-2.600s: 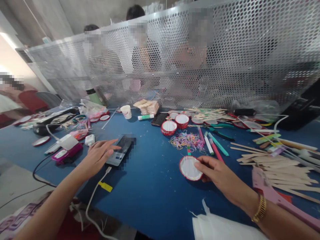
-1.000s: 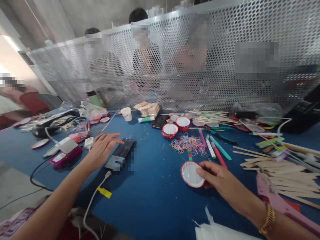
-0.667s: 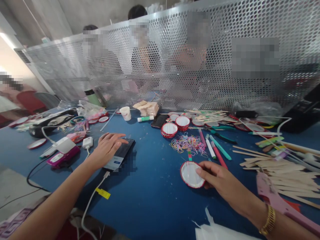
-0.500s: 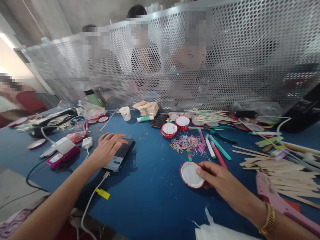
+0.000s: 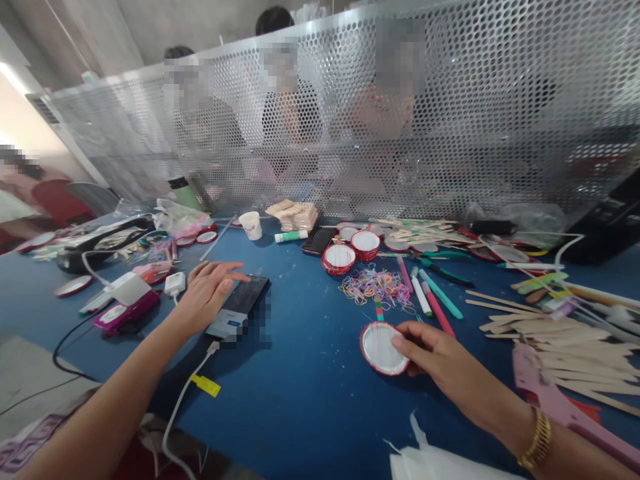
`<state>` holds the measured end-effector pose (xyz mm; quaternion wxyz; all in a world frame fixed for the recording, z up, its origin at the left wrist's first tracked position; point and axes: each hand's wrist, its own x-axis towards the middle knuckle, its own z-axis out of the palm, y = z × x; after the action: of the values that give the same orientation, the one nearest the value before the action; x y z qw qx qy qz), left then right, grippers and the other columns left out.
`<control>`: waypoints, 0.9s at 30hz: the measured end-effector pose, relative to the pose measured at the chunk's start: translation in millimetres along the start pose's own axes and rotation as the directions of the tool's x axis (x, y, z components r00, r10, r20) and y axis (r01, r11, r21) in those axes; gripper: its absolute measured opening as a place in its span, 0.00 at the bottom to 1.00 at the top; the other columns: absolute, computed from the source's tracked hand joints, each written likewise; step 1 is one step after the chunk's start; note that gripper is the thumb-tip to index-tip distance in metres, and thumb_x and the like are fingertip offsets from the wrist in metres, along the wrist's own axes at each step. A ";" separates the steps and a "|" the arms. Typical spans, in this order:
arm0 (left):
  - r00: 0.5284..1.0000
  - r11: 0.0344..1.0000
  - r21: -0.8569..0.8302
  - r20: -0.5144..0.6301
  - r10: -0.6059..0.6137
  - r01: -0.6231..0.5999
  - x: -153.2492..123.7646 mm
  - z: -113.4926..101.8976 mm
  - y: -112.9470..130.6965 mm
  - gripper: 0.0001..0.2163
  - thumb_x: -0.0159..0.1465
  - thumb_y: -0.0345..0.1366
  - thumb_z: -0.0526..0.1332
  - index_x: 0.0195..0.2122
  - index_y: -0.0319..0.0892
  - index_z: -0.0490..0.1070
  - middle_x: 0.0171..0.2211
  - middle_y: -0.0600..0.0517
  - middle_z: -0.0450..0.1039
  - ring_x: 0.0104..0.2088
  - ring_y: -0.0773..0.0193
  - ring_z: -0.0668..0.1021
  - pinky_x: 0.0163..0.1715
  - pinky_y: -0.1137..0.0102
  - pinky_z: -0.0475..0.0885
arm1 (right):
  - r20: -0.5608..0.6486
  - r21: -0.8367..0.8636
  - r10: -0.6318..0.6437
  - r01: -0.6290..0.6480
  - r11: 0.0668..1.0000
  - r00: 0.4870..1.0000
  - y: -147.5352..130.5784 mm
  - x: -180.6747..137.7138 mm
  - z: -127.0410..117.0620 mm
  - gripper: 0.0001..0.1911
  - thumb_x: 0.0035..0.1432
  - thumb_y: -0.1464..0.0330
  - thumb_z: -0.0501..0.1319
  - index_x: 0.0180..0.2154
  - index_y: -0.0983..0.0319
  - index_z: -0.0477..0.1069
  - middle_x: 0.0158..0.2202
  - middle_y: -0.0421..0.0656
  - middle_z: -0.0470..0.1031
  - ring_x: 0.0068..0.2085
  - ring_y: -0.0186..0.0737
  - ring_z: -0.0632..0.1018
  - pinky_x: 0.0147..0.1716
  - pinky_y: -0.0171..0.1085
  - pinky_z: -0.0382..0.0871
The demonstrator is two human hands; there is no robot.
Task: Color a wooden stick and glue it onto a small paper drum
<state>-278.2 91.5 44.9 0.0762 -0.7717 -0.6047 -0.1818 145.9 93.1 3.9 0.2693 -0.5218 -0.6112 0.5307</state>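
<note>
My left hand (image 5: 205, 297) hovers flat, fingers stretched out, at the left side of a black phone (image 5: 239, 307) lying on the blue table (image 5: 300, 393). A white cable (image 5: 185, 400) with a yellow tag is plugged into the phone's near end. My right hand (image 5: 440, 360) rests on the table with its fingers curled around the right rim of a round white lid with a red edge (image 5: 381, 348), thumb on top of it. A gold bracelet sits on that wrist.
Coloured rubber bands (image 5: 375, 285), markers (image 5: 430, 297), more red-rimmed lids (image 5: 350, 255) and wooden sticks (image 5: 560, 333) are spread to the right. A pink tool (image 5: 545, 387), white paper (image 5: 440, 460), chargers and a pink device (image 5: 125, 313) lie around. Other people sit behind a perforated metal screen (image 5: 450, 120).
My left hand pressed down on the phone's screen, then lifted and slid slightly left off it. My right hand has stayed on the lid.
</note>
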 end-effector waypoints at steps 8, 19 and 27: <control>1.000 0.999 -0.046 -0.019 0.008 -0.009 -9.0 -6.9 0.2 0.25 0.73 0.45 0.40 0.47 0.49 0.78 0.58 0.49 0.74 0.58 0.54 0.72 0.66 0.53 0.49 | 0.020 -0.003 0.005 -0.005 1.000 1.000 -0.5 0.0 -0.5 0.25 0.50 0.45 0.60 0.35 0.60 0.71 0.29 0.39 0.71 0.30 0.36 0.70 0.32 0.37 0.67; 0.998 0.999 -0.045 0.060 0.010 -0.007 -44.4 -8.6 1.6 0.22 0.73 0.42 0.42 0.49 0.49 0.78 0.57 0.49 0.75 0.58 0.53 0.72 0.66 0.51 0.48 | 0.020 -0.038 -0.003 0.004 0.999 1.000 2.8 0.5 0.5 0.24 0.51 0.46 0.61 0.35 0.60 0.72 0.29 0.39 0.71 0.29 0.36 0.69 0.31 0.36 0.66; 0.993 0.972 -0.228 -0.088 -0.079 0.057 -44.9 -14.4 4.5 0.30 0.74 0.48 0.37 0.34 0.45 0.78 0.45 0.46 0.80 0.54 0.51 0.75 0.63 0.54 0.57 | 0.021 -0.060 -0.017 0.018 0.998 1.000 4.1 -1.8 -0.3 0.24 0.52 0.46 0.61 0.35 0.60 0.73 0.28 0.39 0.71 0.29 0.36 0.70 0.30 0.36 0.66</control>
<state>-285.7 44.8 41.9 0.0114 -0.7446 -0.6018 -0.2888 148.2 91.1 0.5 0.2520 -0.5190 -0.6341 0.5149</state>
